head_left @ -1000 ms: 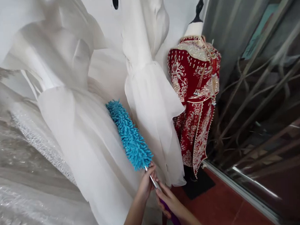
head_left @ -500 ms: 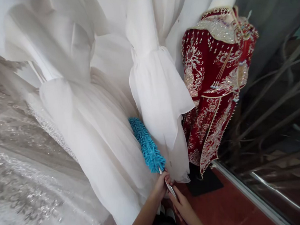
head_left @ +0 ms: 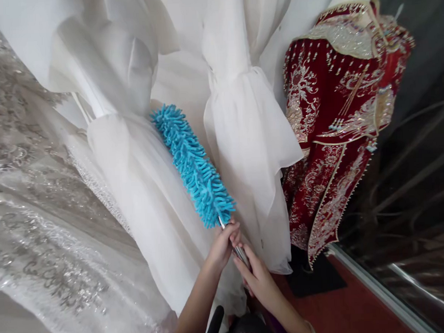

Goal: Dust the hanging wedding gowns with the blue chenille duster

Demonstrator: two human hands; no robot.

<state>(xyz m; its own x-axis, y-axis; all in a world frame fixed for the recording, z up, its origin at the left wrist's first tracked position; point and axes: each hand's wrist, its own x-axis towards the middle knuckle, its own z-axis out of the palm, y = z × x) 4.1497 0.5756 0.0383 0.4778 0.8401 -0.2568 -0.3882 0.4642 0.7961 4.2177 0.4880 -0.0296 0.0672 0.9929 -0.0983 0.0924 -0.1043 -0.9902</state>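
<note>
The blue duster tilts up in front of a white dress; I can't tell if it touches. The left hand has its fingers wrapped around the stick, and the right hand grips lower down, maybe because two hands keep it steady.

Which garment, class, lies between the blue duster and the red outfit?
A white dress lies between the blue duster and the red outfit, as the head view shows.

Head view | faces forward, down | close above blue duster | dark right: depth uncertain
</note>
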